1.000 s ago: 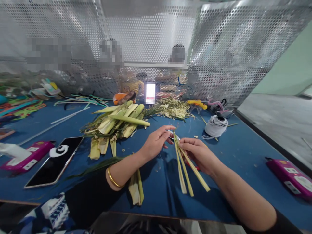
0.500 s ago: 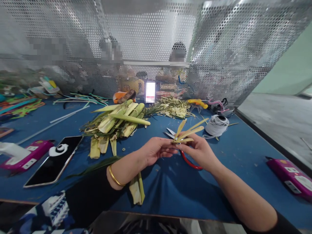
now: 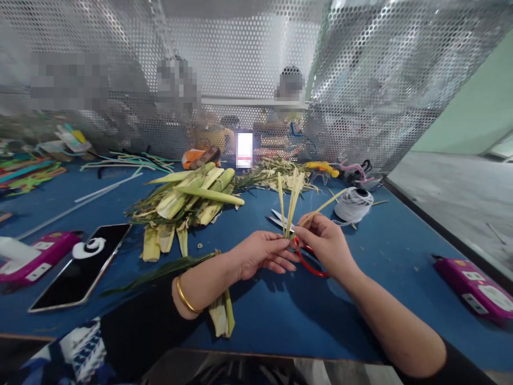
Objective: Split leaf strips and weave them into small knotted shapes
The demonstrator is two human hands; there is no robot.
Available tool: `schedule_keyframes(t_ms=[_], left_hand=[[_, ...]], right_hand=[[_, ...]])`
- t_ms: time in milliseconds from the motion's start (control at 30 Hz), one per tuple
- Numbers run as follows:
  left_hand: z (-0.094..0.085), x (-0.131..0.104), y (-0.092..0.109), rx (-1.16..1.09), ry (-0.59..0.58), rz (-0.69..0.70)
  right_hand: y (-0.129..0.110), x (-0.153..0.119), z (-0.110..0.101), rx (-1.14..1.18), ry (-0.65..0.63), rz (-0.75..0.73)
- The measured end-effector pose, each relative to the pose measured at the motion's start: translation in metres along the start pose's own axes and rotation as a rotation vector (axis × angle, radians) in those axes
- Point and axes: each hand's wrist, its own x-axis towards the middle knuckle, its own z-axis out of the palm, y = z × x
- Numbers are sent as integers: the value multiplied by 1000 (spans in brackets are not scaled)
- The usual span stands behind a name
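My left hand (image 3: 262,254) pinches the lower end of a small bundle of pale yellow-green strips (image 3: 294,203), which stand up and fan out. Close on its right, my right hand (image 3: 326,240) has thumb and finger closed on one strip (image 3: 326,206) that slants away to the upper right. Beneath the hands lies a pair of scissors with red handles (image 3: 315,266), its blades pointing to the upper left and partly covered. A spool of white thread (image 3: 355,204) stands beyond my right hand.
Husks (image 3: 192,195) are piled left of centre, with shredded fibres (image 3: 284,174) behind. A black phone (image 3: 82,267) and a magenta device (image 3: 40,255) lie left; another magenta device (image 3: 473,289) lies right. A perforated metal screen (image 3: 248,53) borders the blue table (image 3: 256,321); people show behind it.
The bundle has turned from leaning right to nearly upright. My right hand has drawn one strip apart from the others, and the fingers of my left hand have spread a little below.
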Motion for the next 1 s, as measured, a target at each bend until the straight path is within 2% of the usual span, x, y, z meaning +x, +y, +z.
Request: schedule_keyframes(t_ms=[100,167,300,367,433,533,633,700,733,833,900,933,1000], left_hand=[[-2,1,2,-54,22,0],[-4,1,4,-100,26,2],[-8,2,8,-175,82,53],[-9,2,9,-208,111,78],[-8,3,10,-257,126,86],[-7,2,13,-355,137,73],[-6,1,16,-403,177,89],[-5,0,16,-370,207,135],[-5,0,16,-334,203,156],[-2,-1,11,-186,127,167],[1,-3,7,-95,72,143],[3,-4,6,-58,54,128],[6,-7,4,-3,25,102]], right_hand=[[-1,-3,-3,-178,49,-148],[-3,-6,-5,-331,26,-330],[-9,-11,-7,-780,-205,-808],[-10,-11,-6,-963,-303,-981],[-11,-11,-4,-1060,-343,-1082],[-10,-11,-1,-1126,-357,-1115],[-11,-13,1,-1069,-420,-1045],[-13,-14,0,-890,-420,-936],[-14,-13,-2,-771,-372,-849],[-15,-9,-6,-450,-67,-460],[-13,-4,-8,-261,61,-174],[-11,-2,-9,-164,52,-51],[-8,2,-9,25,-47,118]])
